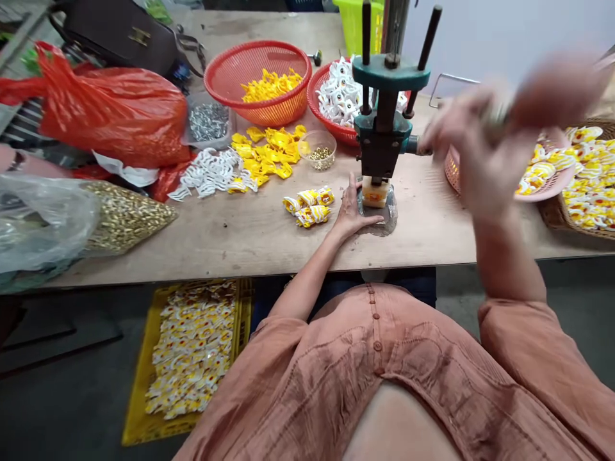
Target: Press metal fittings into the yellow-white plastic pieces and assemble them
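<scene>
Press [381,152] could pinch the left hand [348,212], spread wide around its base [390,221], if fingers slipped beneath; the blurred right hand's [494,157] grip I cannot tell.

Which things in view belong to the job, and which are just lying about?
Likely the job:
press, left hand at its base
loose yellow pieces
loose white pieces
small gold-coloured parts

Probably lying about:
dark handbag
red plastic bag, contents hidden
</scene>
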{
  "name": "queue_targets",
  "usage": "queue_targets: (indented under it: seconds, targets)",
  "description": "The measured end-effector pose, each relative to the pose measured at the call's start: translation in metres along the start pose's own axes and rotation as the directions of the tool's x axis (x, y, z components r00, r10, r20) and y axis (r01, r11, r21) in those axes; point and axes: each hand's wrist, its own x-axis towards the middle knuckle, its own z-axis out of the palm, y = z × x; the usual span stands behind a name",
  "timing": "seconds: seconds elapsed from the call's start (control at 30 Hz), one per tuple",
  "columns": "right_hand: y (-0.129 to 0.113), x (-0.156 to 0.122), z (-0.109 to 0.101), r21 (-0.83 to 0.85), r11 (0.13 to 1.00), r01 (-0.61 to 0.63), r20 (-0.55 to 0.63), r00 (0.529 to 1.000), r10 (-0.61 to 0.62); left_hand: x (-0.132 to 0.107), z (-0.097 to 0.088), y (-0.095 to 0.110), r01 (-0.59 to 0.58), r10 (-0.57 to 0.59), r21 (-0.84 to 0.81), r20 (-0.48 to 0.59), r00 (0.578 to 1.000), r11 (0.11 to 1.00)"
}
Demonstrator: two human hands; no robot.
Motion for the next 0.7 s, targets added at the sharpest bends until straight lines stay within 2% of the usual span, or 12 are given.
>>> queue_targets:
  seconds: [0.07,0.13,0.17,0.27,0.33,0.4,0.47,0.53,0.6,0.63,0.67,0.7]
  targets:
    - [0.015,-0.059,0.007,-0.283,0.957,0.064,0.189,0.982,-0.010,0.000,-0.001,0.001,-0.013,0.013,0.009,-0.005,1.000,1.000]
    - [0.043,-0.103,0.009,-0.386,0.914,0.127,0.308,0.952,-0.002,0.000,-0.002,0.000,-0.035,0.036,0.021,-0.010,0.999,0.999]
    - [0.056,-0.117,0.009,-0.410,0.900,0.146,0.357,0.934,0.011,-0.001,-0.002,-0.001,-0.048,0.048,0.026,-0.015,0.999,0.999]
    - [0.081,-0.132,0.009,-0.458,0.879,0.134,0.411,0.908,0.075,-0.002,0.000,-0.004,-0.057,0.058,0.037,-0.043,0.997,0.998]
    - [0.083,-0.134,0.011,-0.467,0.879,0.097,0.354,0.931,0.085,-0.002,0.001,-0.005,-0.049,0.052,0.038,-0.058,0.997,0.998]
    - [0.075,-0.134,0.014,-0.450,0.888,0.096,0.320,0.945,0.061,-0.003,0.000,-0.004,-0.046,0.047,0.031,-0.059,0.997,0.998]
    - [0.058,-0.125,0.014,-0.412,0.898,0.154,0.376,0.927,0.014,-0.004,-0.001,-0.001,-0.037,0.038,0.023,-0.045,0.998,0.999]
    - [0.035,-0.098,0.011,-0.393,0.898,0.197,0.388,0.921,-0.032,-0.004,-0.004,0.002,-0.014,0.014,0.015,-0.036,0.999,1.000]
    - [0.014,-0.049,0.006,-0.362,0.913,0.187,0.193,0.973,-0.123,-0.003,-0.006,0.004,0.009,-0.009,-0.002,-0.059,0.998,1.000]
    - [0.008,-0.019,0.004,-0.318,0.932,0.173,0.019,0.984,-0.176,-0.001,-0.007,0.005,0.011,-0.013,-0.014,-0.083,0.996,1.000]
    - [0.006,0.013,0.003,-0.253,0.955,0.154,-0.190,0.960,-0.205,0.001,-0.007,0.007,0.004,-0.007,-0.026,-0.108,0.994,1.000]
    - [0.008,0.044,0.002,-0.163,0.979,0.122,-0.269,0.949,-0.163,0.004,-0.007,0.008,-0.012,0.007,-0.036,-0.129,0.992,0.999]
